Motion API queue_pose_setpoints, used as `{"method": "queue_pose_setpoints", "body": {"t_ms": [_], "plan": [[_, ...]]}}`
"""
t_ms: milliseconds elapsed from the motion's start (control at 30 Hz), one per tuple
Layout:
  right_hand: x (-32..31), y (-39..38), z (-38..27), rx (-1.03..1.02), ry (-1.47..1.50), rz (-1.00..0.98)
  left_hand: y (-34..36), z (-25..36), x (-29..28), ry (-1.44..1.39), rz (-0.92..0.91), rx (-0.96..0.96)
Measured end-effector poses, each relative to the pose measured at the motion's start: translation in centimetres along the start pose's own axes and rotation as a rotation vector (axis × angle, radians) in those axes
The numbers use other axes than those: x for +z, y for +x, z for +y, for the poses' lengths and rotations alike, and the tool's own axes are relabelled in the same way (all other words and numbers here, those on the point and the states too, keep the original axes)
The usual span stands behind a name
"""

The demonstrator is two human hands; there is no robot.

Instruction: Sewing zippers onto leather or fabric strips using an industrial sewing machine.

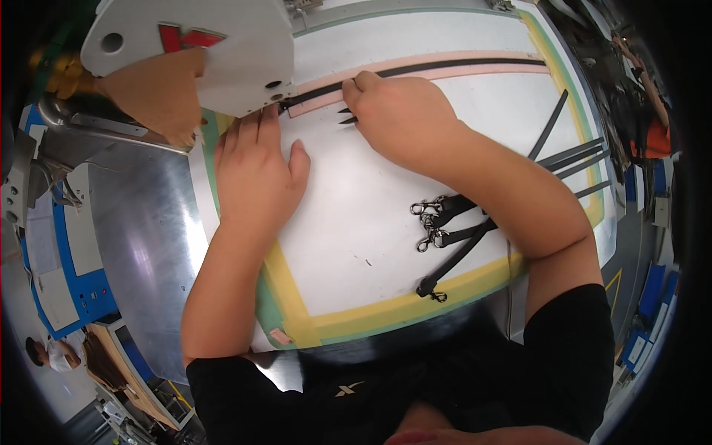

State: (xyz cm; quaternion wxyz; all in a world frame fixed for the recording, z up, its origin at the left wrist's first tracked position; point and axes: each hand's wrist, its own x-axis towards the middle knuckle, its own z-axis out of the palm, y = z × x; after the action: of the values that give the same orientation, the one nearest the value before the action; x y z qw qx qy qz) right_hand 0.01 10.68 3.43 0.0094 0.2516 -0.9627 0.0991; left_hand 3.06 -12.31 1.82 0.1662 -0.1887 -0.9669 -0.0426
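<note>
A long black strap (452,68) lies between pink guide strips (489,72) along the far side of the white work surface. My left hand (256,167) rests flat at the strap's left end, fingers stretched out, their tips at the underside of the white machine head (215,67). My right hand (404,111) is closed, its thumb and forefinger at the strap. From under its fingers stick two dark points of a slim tool (346,116); the rest of it is hidden in the palm. Whatever the left fingertips touch under the machine is hidden.
Several black straps with metal snap hooks (430,222) lie beneath and beside my right forearm. Yellow and green tape (371,322) edges the work surface. Brown paper (159,93) and a metal bar (111,130) are at the machine's left. A person (63,352) is far off at left.
</note>
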Motion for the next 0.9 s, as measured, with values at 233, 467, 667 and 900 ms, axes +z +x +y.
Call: {"method": "queue_pose_setpoints", "body": {"t_ms": [233, 467, 667, 900], "plan": [[0.7, -0.1, -1.1, -0.098, 0.091, 0.048, -0.1, 0.2, 0.3, -0.060, -0.037, 0.031], [0.8, 0.1, -0.9, -0.090, 0.055, 0.062, -0.1, 0.4, 0.7, -0.035, -0.039, 0.051], [0.6, 0.4, -1.0, -0.102, 0.008, 0.066, 0.2, 0.5, 0.4, -0.050, -0.067, 0.030], [0.4, 0.5, -1.3, -0.097, 0.013, 0.063, 0.0, 0.3, 0.4, -0.050, -0.063, 0.026]]}}
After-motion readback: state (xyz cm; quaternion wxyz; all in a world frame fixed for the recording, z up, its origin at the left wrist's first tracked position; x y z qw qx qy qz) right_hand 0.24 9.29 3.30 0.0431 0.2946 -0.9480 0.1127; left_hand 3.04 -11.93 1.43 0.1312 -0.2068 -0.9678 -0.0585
